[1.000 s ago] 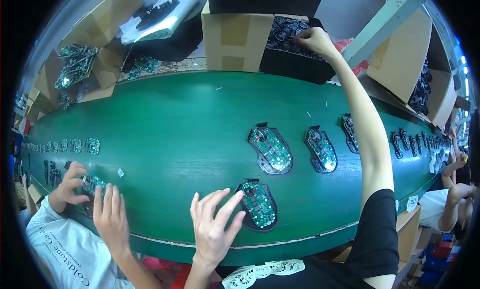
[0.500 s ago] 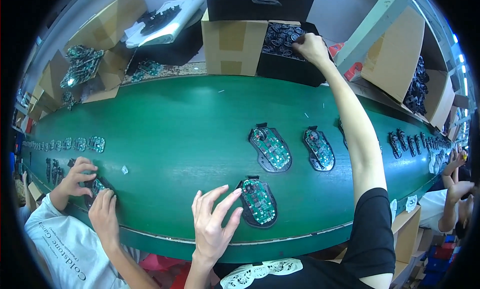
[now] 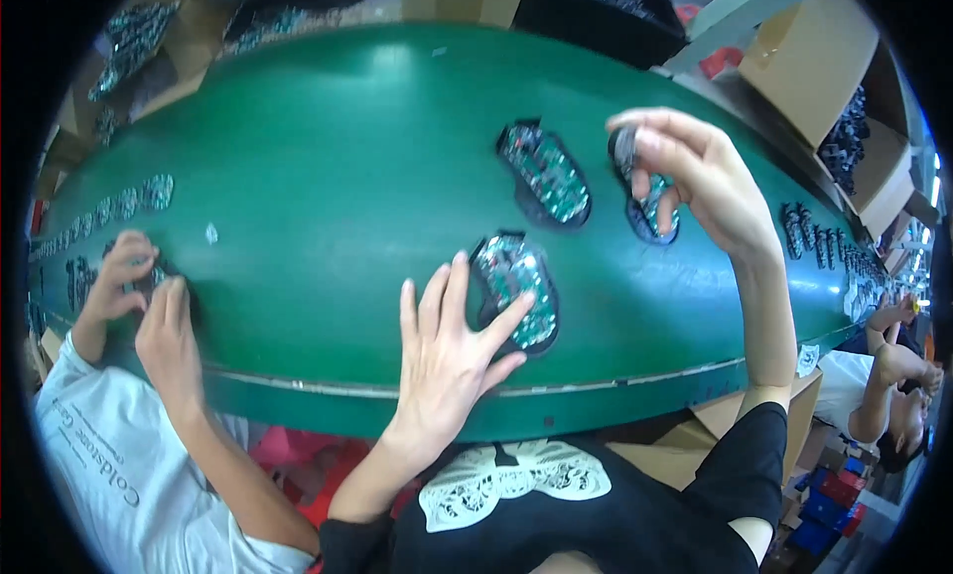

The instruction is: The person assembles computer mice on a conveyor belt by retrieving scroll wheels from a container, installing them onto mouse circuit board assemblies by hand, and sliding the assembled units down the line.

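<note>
My left hand (image 3: 442, 360) is spread, its fingers beside and over the nearest circuit board in a black plastic shell (image 3: 531, 321). One fingertip rests on the green board. My right hand (image 3: 710, 177) pinches a small dark rounded plastic part (image 3: 622, 149), blurred by motion, between thumb and fingers. Beneath that hand a second shell with a circuit board (image 3: 650, 216) is partly covered. A third shell with its board (image 3: 549, 177) lies between them, farther back on the green bench.
Along the far edge stand a black bin (image 3: 596, 23) of small black parts and a cardboard box (image 3: 814, 63). Rows of boards (image 3: 119, 205) lie at the left, dark parts (image 3: 819, 241) at the right. A co-worker's hands (image 3: 149, 306) handle a piece at the left.
My right hand has come back from the black bin with a small dark part. My left hand has moved onto the nearest board. The whole view has tilted down.
</note>
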Motion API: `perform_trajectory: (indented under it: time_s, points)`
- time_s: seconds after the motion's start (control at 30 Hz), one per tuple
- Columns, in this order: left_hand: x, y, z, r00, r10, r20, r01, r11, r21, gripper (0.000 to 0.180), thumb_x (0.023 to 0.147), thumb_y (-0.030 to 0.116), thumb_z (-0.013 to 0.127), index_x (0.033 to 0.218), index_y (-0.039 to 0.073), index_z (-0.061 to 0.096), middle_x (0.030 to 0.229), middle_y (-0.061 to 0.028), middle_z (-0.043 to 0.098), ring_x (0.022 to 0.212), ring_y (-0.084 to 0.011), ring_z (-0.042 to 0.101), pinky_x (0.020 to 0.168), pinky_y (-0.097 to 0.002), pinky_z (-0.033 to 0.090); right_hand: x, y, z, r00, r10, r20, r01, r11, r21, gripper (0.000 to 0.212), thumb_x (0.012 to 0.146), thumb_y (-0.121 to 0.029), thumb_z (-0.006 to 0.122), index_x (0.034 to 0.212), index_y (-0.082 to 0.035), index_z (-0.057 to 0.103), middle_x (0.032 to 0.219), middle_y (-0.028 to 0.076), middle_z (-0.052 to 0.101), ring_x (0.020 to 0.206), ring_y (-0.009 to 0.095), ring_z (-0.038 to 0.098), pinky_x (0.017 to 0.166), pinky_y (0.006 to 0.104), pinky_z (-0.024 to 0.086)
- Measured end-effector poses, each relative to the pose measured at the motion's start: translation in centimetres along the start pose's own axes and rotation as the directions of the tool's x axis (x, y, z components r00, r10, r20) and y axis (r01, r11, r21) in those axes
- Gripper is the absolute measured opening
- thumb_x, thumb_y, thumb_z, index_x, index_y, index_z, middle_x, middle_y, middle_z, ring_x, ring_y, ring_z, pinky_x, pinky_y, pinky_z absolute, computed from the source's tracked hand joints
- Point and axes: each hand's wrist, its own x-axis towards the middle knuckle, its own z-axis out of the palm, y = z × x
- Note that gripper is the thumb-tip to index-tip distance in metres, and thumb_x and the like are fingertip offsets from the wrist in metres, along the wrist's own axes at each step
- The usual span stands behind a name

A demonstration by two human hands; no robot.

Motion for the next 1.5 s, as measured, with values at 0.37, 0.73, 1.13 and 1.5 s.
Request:
perform_trajectory:
  time_s: [0.37, 0.73, 1.13, 1.5]
  points:
    - [-0.9, 1.2, -0.2, 0.998, 0.008, -0.066, -0.011, 0.999, -0.051, 0.071, 0.068, 0.025, 0.088, 0.134, 0.032, 0.065, 0.145, -0.0170, 0.042, 0.130, -0.0382, 0.042, 0.113, -0.0567, 0.035, -4.4, 6.0, 8.4, 0.949, -0.316, -0.013, 0.270, 0.831, -0.486, 0.026, 0.085, -0.013, 0.079, 0.108, -0.004, 0.071, 0.086, 0.007, 0.068, 0.064, 0.015, 0.065, 0.057, 0.0290, 0.053]
    - [1.3, 0.3, -0.6, 0.992, 0.114, 0.055, -0.111, 0.992, -0.058, 0.064, 0.067, 0.027, 0.087, 0.128, 0.030, 0.069, 0.159, -0.0119, 0.038, 0.147, -0.0381, 0.032, 0.115, -0.0573, 0.034, -2.9, 7.5, 9.9, 0.803, -0.596, 0.003, 0.399, 0.533, -0.746, 0.018, 0.081, -0.006, 0.082, 0.094, -0.002, 0.070, 0.083, 0.007, 0.067, 0.058, 0.017, 0.063, 0.051, 0.0289, 0.050]
    - [2.1, 0.9, -1.3, 0.993, 0.032, 0.116, -0.028, 0.999, -0.037, 0.063, 0.065, 0.029, 0.086, 0.126, 0.032, 0.070, 0.161, -0.0088, 0.036, 0.139, -0.0359, 0.040, 0.113, -0.0567, 0.036, -4.5, 5.2, 7.9, 0.895, -0.377, 0.240, 0.428, 0.572, -0.700, 0.049, 0.076, 0.000, 0.070, 0.125, 0.004, 0.062, 0.103, 0.011, 0.063, 0.088, 0.026, 0.068, 0.063, 0.0348, 0.058]
    - [2.5, 0.6, -0.9, 0.993, 0.063, 0.101, -0.057, 0.996, -0.062, 0.062, 0.062, 0.027, 0.088, 0.121, 0.028, 0.070, 0.157, -0.0117, 0.040, 0.133, -0.0339, 0.046, 0.111, -0.0592, 0.036, -2.0, 3.1, 6.6, 0.896, -0.186, 0.404, 0.431, 0.586, -0.686, 0.042, 0.076, 0.001, 0.070, 0.118, 0.006, 0.065, 0.094, 0.014, 0.062, 0.082, 0.028, 0.068, 0.060, 0.0362, 0.055]
